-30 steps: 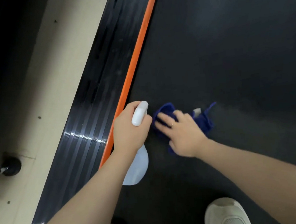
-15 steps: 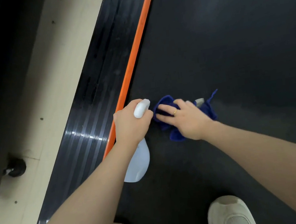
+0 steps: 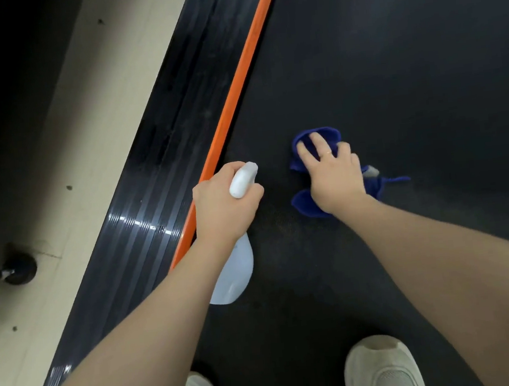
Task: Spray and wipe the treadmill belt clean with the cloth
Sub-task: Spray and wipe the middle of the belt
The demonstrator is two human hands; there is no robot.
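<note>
Blue and soft, the cloth (image 3: 307, 201) lies bunched on the black belt (image 3: 406, 66), a little to the right of the orange strip (image 3: 234, 100) that edges the belt's left side. It looks light and limp, the kind of thing that folds and drags under the palm, so it likely handles best pressed flat from above with spread fingers rather than pinched at one corner; a loose tail trails off to its right and could flap or roll under during a stroke. The belt itself looks matte and slightly grippy, which should keep the cloth from sliding away freely.

The right hand (image 3: 333, 178) rests on top of the cloth, fingers (image 3: 317, 145) fairly straight and a little spread, pressing it down onto the belt; a ring shows on one finger. Nothing is curled around the cloth.

The left hand (image 3: 223, 205) grips the neck of the spray bottle (image 3: 235, 273), fingers wrapped around it just below the white nozzle (image 3: 242, 180), the pale translucent body hanging beneath the wrist. The bottle looks stiff, smooth plastic; how full it is cannot be told. It hangs over the belt just beside the orange strip, apart from the cloth.

Two pale shoes (image 3: 385, 371) stand on the belt near the bottom edge
</note>
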